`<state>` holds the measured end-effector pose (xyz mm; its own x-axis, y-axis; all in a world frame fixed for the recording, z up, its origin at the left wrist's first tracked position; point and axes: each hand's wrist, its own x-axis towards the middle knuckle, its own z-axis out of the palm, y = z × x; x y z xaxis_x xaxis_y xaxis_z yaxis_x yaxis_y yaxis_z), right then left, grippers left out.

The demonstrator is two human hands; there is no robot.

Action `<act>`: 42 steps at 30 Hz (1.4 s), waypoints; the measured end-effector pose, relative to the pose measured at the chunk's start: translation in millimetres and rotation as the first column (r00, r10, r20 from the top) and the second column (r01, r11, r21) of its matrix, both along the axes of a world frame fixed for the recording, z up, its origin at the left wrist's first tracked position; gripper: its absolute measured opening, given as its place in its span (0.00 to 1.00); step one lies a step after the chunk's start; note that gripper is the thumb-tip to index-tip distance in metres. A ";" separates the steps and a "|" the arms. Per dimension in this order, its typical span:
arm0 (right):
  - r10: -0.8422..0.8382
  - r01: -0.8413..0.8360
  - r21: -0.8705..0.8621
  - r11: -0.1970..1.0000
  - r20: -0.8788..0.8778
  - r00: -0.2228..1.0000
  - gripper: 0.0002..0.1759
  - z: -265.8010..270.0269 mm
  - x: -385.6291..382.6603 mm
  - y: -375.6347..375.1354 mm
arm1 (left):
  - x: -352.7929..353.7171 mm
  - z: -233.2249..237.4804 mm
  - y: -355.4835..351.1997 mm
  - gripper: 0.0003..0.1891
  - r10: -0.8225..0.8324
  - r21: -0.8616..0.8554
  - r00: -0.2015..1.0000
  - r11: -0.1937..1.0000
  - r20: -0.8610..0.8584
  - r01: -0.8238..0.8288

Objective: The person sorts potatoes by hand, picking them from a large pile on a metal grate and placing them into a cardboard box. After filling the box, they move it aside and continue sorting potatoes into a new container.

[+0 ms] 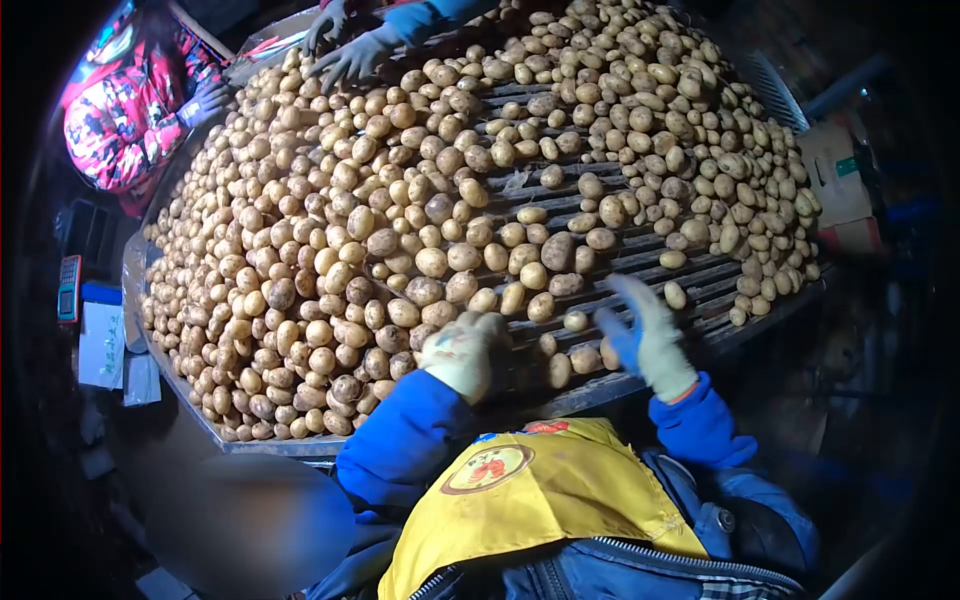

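Observation:
Potatoes cover a slatted sorting table (645, 265), with a large heap of potatoes (290, 265) on the left and another on the right. My left hand (465, 355), in a pale work glove, rests at the near edge of the left heap. Its fingers point away from me and are blurred, so their grip does not show. Over the bare slats on the right is my right hand (648, 335), in a pale glove with a blue palm. Its thumb and fingers are spread, and a potato (608, 354) lies just beside them on the slats.
Across the table, a co-worker's gloved hands (360, 55) reach onto the potatoes. Another person in a patterned red jacket (125, 125) stands at the far left. A white box (101, 343) and a calculator-like device (69, 289) are beyond the left edge; a carton (838, 172) stands at the right.

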<state>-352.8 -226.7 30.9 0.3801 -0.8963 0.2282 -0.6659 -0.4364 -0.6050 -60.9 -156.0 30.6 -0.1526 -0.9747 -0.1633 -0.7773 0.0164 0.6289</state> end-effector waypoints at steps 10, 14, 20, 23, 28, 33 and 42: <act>0.082 0.041 0.194 0.980 -0.585 0.807 0.23 45.0 -16.8 24.4 | 35.5 21.6 35.7 0.27 0.376 0.344 0.187 0.921 -0.908 -0.183; 0.247 -0.111 0.267 0.957 -0.561 0.790 0.30 18.7 18.9 38.1 | 39.7 13.2 30.9 0.28 0.500 0.593 -0.570 0.805 -0.652 0.027; 0.293 -0.061 0.361 0.931 -0.634 0.716 0.35 28.4 43.6 38.0 | 37.3 19.1 37.0 0.36 0.422 0.603 -0.614 0.790 -0.667 -0.112; 0.345 -0.370 0.068 0.927 -0.545 0.764 0.37 -5.5 52.5 20.6 | 48.0 -16.3 39.2 0.34 0.409 0.471 -0.573 0.881 -0.710 0.044; 0.422 -0.406 0.157 0.900 -0.548 0.722 0.40 -8.2 83.6 -3.9 | 38.9 -0.1 37.7 0.29 0.583 0.665 -0.534 0.745 -0.612 0.052; 0.437 -0.371 0.231 0.899 -0.445 0.782 0.35 -17.1 97.3 -8.6 | 35.1 -8.1 45.6 0.29 0.552 0.726 -0.587 0.682 -0.593 -0.092; -0.140 -0.544 0.774 0.323 0.608 0.782 0.35 12.5 39.1 -59.8 | 47.6 -31.0 58.8 0.31 0.302 0.500 -0.672 0.858 -0.676 -0.117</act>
